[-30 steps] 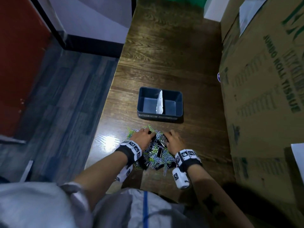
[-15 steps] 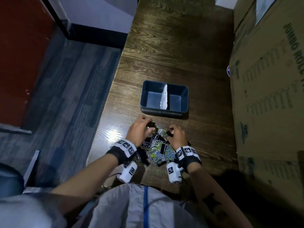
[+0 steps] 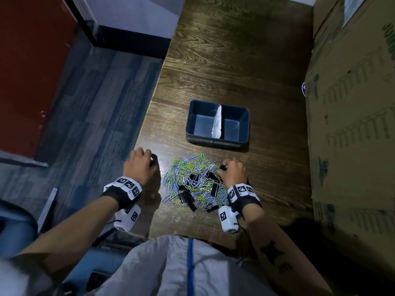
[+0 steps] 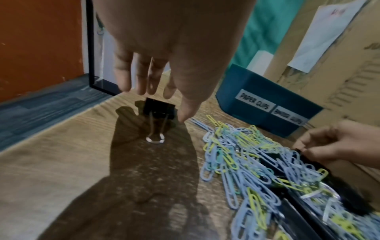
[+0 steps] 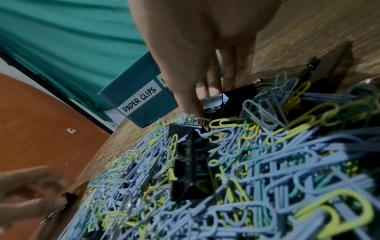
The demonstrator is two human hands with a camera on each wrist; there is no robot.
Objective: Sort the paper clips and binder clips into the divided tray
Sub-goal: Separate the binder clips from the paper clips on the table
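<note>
Mixed heap of pastel blue, yellow and green wire paper clips (image 3: 193,178) lies on the dark wood-grain tabletop (image 3: 224,60), just on the near side of the dark blue rectangular plastic tray (image 3: 245,124). Black folded-steel binder clips (image 3: 213,190) sit half-buried in the heap.

Tray holds a white card divider (image 3: 217,122) running front to back, making a left and a right compartment. Both look empty. Front wall carries two labels: "PAPER CLIPS" (image 5: 139,99) on the left half; the right label is blurred, probably binder clips. Tray's long axis runs left to right, labels facing the person, so each compartment can be read and reached over the heap.

Left hand (image 3: 139,165) is off to the left of the heap, over one lone black binder clip (image 4: 159,108) on bare wood. Fingers hang down, only slightly apart, tips at the clip's black body; actual contact I cannot tell. The clip's wire handles lie flat and point back toward the wrist, body toward the far edge; long axis near to far.

Right hand (image 3: 232,173) is at the heap's right edge, thumb and fingers pinched on a black binder clip with shiny steel edge (image 5: 213,101).

Judgement: both hands are picking out the bulky binder clips first, since they tangle the wire ones. Sorting has barely started.
</note>
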